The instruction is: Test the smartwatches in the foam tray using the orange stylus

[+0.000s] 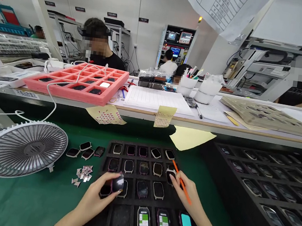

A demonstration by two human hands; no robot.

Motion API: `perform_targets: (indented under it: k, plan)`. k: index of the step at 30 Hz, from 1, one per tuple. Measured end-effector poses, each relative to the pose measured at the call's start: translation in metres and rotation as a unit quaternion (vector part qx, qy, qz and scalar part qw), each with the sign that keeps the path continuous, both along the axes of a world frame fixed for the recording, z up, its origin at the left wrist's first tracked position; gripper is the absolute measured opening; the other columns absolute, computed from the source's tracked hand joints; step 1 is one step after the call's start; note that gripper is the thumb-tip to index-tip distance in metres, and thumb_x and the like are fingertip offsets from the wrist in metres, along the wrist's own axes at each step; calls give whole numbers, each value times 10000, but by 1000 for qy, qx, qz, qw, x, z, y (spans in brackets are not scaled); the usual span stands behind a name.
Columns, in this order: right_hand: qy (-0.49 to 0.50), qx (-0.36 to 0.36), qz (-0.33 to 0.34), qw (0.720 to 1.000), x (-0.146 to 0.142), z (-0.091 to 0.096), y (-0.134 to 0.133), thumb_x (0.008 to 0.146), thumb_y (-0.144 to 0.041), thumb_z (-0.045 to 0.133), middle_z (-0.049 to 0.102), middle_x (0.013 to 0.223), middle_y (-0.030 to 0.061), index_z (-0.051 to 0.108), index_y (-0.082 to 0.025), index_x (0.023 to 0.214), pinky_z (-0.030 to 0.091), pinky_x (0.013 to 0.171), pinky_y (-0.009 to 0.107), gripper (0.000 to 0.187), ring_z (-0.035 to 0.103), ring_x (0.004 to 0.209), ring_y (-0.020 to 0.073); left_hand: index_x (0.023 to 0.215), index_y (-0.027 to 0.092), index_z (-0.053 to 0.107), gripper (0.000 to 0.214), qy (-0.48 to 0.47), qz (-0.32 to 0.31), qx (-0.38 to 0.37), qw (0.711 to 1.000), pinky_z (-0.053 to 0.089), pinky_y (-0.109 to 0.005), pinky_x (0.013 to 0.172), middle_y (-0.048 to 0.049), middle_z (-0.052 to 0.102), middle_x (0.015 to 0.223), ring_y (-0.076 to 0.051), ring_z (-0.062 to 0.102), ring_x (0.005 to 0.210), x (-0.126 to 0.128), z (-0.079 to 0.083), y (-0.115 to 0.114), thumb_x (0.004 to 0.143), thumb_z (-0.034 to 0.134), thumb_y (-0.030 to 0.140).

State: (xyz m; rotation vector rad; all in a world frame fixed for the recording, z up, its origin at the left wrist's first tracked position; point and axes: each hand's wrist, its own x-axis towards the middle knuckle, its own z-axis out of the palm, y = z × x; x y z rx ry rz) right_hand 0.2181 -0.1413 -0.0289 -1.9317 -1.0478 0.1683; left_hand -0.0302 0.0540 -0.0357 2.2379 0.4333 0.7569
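My left hand [92,196] pinches a dark-screened smartwatch [117,184] without straps by its edges, above the left side of a black foam tray [120,221]. In my right hand [189,192] a thin orange stick [177,169] lies between the fingers. The right fingertips are at a pale-framed watch [170,175] in the tray's right column; whether they grip it I cannot tell. Most compartments hold a watch. In the near row, two watches [144,219] show green-and-white screens, and another watch [186,222] shows teal and red.
A white fan [28,148] stands at left. Several loose watches [87,154] and small metallic pieces [84,174] lie beside the tray. At right sits a larger black tray [241,210] of watches. A shelf [140,112] carrying a pink foam tray [105,97] spans the back. Other people sit beyond.
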Motion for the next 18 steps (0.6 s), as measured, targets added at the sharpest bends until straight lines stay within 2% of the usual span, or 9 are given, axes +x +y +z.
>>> perform_targets:
  k: [3,6,9,12,14,16,18]
  plan:
    - [-6,-17,-34,999,-1,-18,-23,867,-447,459,289,568,-67,241,-239,620,318,473,219,390,324,480,106,1148,306,555,362,39,-16,25,999,541,-324,875,-19,683,1074,-218,652,1000,-34,-9,-11,796,633,274]
    - [-25,-28,-24,999,-5,-24,-30,869,-461,447,292,558,-70,240,-246,629,323,447,220,383,325,449,107,1138,297,570,358,63,-2,7,998,553,-310,848,-26,688,1067,-223,659,985,-49,-14,-22,787,638,284]
    - [-81,-18,-28,996,-14,-16,-30,885,-451,415,407,575,-39,267,-250,646,391,496,246,345,440,494,140,1098,267,587,327,53,30,-31,998,567,-294,792,-42,691,1030,-221,667,944,-52,-13,-28,777,642,292]
    - [-130,17,-57,990,-28,-1,-31,902,-414,404,574,731,50,276,-248,654,456,652,294,326,579,711,196,1064,230,594,322,32,63,-66,995,563,-301,765,-63,686,1006,-223,666,905,-51,-5,-30,758,650,315]
    - [-135,11,-51,989,-41,6,-34,914,-393,395,570,701,36,267,-248,648,449,609,268,329,563,634,169,1059,211,590,329,21,81,-76,994,554,-312,766,-73,677,1004,-218,658,884,-50,0,-31,752,645,314]
    - [-149,-18,-26,988,-55,6,-38,922,-402,376,473,567,-22,255,-250,634,400,488,238,347,459,461,130,1065,203,585,337,26,85,-79,993,542,-322,781,-74,669,1005,-213,647,883,-50,4,-31,747,646,298]
    - [-176,-47,0,983,-68,1,-42,931,-421,340,380,500,-52,256,-252,620,355,422,233,363,380,385,118,1061,209,594,336,45,72,-70,994,526,-340,817,-71,665,1017,-219,634,924,-52,5,-33,738,656,278]
